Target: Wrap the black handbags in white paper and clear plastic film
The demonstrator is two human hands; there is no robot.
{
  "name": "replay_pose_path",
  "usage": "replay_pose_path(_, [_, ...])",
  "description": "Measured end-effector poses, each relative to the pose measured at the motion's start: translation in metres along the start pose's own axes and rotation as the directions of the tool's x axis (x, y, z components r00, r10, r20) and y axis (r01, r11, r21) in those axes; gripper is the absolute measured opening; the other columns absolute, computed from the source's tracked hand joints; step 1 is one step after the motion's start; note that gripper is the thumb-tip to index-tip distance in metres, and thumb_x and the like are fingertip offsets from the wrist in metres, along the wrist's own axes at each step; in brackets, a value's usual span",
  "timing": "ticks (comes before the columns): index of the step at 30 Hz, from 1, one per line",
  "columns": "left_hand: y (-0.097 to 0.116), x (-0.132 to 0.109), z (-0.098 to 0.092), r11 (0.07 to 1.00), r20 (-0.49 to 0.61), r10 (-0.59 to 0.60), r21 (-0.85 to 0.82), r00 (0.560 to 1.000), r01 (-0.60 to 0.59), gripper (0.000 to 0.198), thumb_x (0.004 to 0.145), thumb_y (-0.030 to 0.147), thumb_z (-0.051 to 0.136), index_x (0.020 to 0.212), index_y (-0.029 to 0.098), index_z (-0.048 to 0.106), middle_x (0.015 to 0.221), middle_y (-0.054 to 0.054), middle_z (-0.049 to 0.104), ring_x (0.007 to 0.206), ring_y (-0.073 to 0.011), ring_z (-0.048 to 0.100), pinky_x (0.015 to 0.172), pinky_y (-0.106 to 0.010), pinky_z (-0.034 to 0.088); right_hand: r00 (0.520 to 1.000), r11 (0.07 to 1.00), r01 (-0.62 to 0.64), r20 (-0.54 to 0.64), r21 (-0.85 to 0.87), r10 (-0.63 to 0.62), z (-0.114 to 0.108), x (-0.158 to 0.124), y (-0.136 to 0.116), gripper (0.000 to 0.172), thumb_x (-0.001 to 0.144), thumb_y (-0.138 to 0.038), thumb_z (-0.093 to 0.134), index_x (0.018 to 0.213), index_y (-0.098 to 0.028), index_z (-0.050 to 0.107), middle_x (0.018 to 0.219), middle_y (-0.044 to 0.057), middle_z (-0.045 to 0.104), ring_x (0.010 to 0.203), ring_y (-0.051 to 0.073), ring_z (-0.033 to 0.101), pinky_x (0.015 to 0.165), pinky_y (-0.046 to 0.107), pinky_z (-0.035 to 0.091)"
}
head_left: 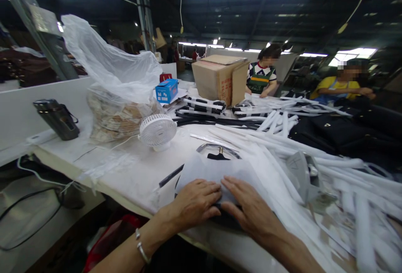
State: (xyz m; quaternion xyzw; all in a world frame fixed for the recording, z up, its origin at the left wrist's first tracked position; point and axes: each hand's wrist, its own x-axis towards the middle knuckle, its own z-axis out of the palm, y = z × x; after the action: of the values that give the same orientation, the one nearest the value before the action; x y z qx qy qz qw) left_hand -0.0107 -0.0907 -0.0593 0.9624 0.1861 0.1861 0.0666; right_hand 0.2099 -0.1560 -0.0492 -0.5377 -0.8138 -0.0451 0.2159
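A thin white sheet (201, 170) lies over a black item, likely a bag, at the near edge of the table. Beyond the sheet show a black tab (216, 156) with gold-coloured hardware and a curved handle (205, 146) that looks wrapped in plastic. My left hand (197, 199) rests on the sheet, its fingers pointing right. Close beside it, my right hand (243, 202) presses on the sheet with fingers stretched and thumb apart. Both hands are open and grip nothing visible. Most of the black item is hidden under the sheet and hands.
A white fan (158, 130), a plastic bag of brown pieces (116, 116) and a dark flask (58, 119) stand left. White wrapped strips (276, 160) and a grey-white device (303, 176) crowd the right. A cardboard box (212, 78) stands behind; two people work beyond.
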Motion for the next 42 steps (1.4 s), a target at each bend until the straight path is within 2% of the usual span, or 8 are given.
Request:
replay_pose_path(5, [-0.006,-0.003,-0.001,0.999,-0.007,0.032,-0.006,0.999,-0.032,0.043,0.097,0.041,0.054,0.134,0.018,0.050,0.134,-0.008,0.061,0.122,-0.0231,0.057,0.106,-0.038,0.042,0.998,1.000,-0.019,0.059,0.020,0.018,0.019,-0.010,-0.020,0.052,0.093,-0.044,0.059,0.135,-0.014,0.055,0.132,0.014,0.063,0.120,0.030,0.061,0.104,0.052,0.048])
replay_pose_path(13, [-0.022,0.008,-0.025,0.996,0.144,0.000,-0.092,0.990,0.013,0.031,0.099,0.038,0.050,0.124,0.022,0.060,0.123,-0.007,0.068,0.112,-0.0216,0.063,0.100,-0.032,0.046,0.979,0.984,-0.165,0.132,0.073,0.154,0.009,0.008,-0.036,0.047,0.092,-0.040,0.060,0.133,-0.017,0.057,0.132,0.013,0.063,0.120,0.030,0.060,0.102,0.049,0.048])
replay_pose_path(22, [-0.005,0.004,-0.004,0.983,0.097,-0.179,0.048,0.979,0.175,0.021,0.100,0.035,0.048,0.106,0.020,0.061,0.099,-0.003,0.071,0.093,-0.0206,0.067,0.088,-0.034,0.049,0.965,0.981,-0.196,0.178,-0.012,0.195,0.037,-0.008,-0.039,0.071,0.074,-0.033,0.076,0.138,-0.013,0.052,0.139,0.015,0.058,0.123,0.034,0.056,0.102,0.050,0.045])
replay_pose_path(28, [0.012,0.002,0.004,0.906,-0.044,-0.381,0.180,0.924,0.382,0.043,0.098,0.052,0.046,0.115,0.015,0.061,0.121,-0.013,0.065,0.125,-0.0327,0.053,0.113,-0.057,0.031,0.992,0.997,-0.053,0.113,-0.062,0.060,0.058,-0.018,-0.017,0.077,0.071,-0.039,0.077,0.140,-0.017,0.050,0.138,0.014,0.059,0.118,0.035,0.061,0.094,0.047,0.049])
replay_pose_path(32, [0.017,0.002,0.003,0.844,-0.037,-0.506,0.187,0.862,0.503,0.061,0.096,0.063,0.037,0.128,0.016,0.058,0.138,-0.021,0.054,0.137,-0.0422,0.039,0.108,-0.070,0.029,0.991,0.997,-0.040,0.123,-0.064,0.047,0.061,-0.020,-0.010,0.078,0.072,-0.040,0.075,0.142,-0.021,0.047,0.141,0.012,0.057,0.119,0.035,0.060,0.093,0.047,0.049])
replay_pose_path(36, [0.009,0.007,0.004,0.816,-0.031,-0.550,0.192,0.834,0.545,0.055,0.096,0.059,0.041,0.120,0.014,0.061,0.131,-0.022,0.059,0.131,-0.0401,0.047,0.104,-0.064,0.039,0.980,0.998,-0.047,0.191,-0.032,0.052,0.059,-0.019,-0.008,0.078,0.077,-0.039,0.070,0.148,-0.025,0.040,0.148,0.009,0.049,0.126,0.034,0.055,0.099,0.048,0.047])
replay_pose_path(40, [-0.009,0.012,-0.004,0.817,0.061,-0.569,0.152,0.820,0.556,0.033,0.102,0.033,0.037,0.101,0.014,0.064,0.105,-0.015,0.069,0.107,-0.0326,0.063,0.091,-0.051,0.052,0.948,0.990,-0.140,0.285,-0.034,0.144,0.053,-0.011,-0.017,0.088,0.072,-0.038,0.074,0.151,-0.026,0.037,0.150,0.011,0.046,0.128,0.037,0.052,0.102,0.050,0.045])
replay_pose_path(42, [-0.020,0.011,-0.007,0.797,0.055,-0.598,0.148,0.800,0.585,0.031,0.100,0.025,0.036,0.104,0.014,0.065,0.110,-0.016,0.068,0.108,-0.0311,0.063,0.091,-0.047,0.053,0.926,0.981,-0.191,0.325,-0.030,0.190,0.051,-0.006,-0.023,0.094,0.069,-0.044,0.078,0.151,-0.024,0.038,0.150,0.013,0.045,0.129,0.038,0.051,0.104,0.051,0.044])
